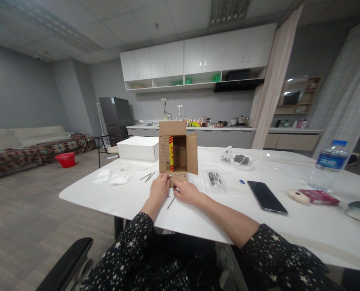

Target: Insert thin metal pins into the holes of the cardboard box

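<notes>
Left hand (pixel 159 189) and right hand (pixel 184 190), both pinching the cardboard box (pixel 178 155) flap near my tabletop (pixel 198 218) edge: I judge loose nails (pixel 170 203) may roll off.

Walls: grey
Floor: grey carpet (pixel 31 210)
Cabinets: white wall cabinets (pixel 195 54) above a counter
Left: patterned sofa (pixel 31 151), dark fridge (pixel 115 115)

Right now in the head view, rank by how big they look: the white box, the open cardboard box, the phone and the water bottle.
1. Open cardboard box
2. White box
3. Phone and water bottle: too alike to rank, and both lie nearer the camera than the white box, which makes their true size unsure.
</notes>
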A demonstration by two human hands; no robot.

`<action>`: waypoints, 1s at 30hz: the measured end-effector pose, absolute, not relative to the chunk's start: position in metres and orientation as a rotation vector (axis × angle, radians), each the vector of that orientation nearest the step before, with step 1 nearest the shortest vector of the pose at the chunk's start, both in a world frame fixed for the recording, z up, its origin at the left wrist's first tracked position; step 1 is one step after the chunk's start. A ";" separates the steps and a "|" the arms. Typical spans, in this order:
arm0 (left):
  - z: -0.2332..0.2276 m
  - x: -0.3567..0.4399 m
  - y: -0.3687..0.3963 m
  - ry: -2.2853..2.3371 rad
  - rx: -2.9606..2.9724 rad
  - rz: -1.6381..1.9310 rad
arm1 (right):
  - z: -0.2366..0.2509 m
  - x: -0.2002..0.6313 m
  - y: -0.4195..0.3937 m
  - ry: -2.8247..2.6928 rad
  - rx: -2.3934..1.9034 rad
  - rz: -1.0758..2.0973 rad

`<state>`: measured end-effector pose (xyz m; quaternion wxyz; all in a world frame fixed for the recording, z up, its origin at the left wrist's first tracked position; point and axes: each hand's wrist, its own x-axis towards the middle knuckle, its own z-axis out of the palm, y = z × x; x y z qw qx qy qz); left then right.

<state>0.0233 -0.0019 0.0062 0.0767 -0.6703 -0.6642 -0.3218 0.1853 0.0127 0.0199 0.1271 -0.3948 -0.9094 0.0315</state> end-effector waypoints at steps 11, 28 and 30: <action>0.022 0.040 -0.015 -2.224 -1.984 -0.399 | 0.021 0.185 0.012 -2.663 -1.154 0.094; 0.028 0.042 -0.019 -2.268 -1.904 -0.451 | 0.020 0.185 0.013 -2.642 -1.157 0.109; 0.030 0.043 -0.021 -2.283 -1.878 -0.479 | 0.021 0.185 0.013 -2.638 -1.156 0.109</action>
